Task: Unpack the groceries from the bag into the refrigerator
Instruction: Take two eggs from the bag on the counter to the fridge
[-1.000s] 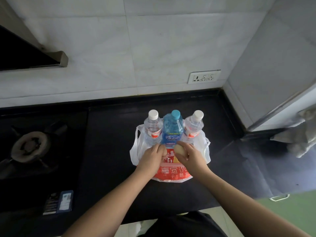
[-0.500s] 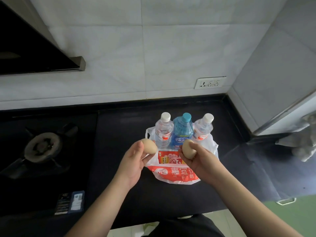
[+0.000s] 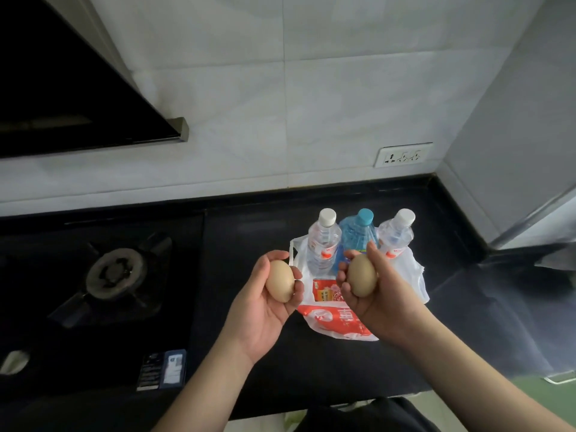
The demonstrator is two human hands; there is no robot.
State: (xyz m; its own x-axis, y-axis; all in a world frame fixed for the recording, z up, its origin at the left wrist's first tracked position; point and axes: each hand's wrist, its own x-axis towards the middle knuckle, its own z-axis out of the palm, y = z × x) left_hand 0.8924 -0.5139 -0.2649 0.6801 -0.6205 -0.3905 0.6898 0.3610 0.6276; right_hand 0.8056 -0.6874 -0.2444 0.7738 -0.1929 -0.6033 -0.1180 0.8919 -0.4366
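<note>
Head view, left hand (image 3: 265,304) cupping smooth tan egg (image 3: 279,280), right hand (image 3: 378,302) gripping matching oval egg (image 3: 362,275), crinkled plastic bag (image 3: 414,275) behind

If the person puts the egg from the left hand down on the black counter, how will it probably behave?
The egg is smooth and rounded, so it would probably roll on the flat counter. Its shell is likely fragile, so the left hand should set it down gently.

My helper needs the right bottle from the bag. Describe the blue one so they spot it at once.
On the black counter stands a white plastic bag holding three upright bottles. The blue bottle is the middle one: tinted blue, with a teal cap, while its neighbours are clear with white caps.
</note>
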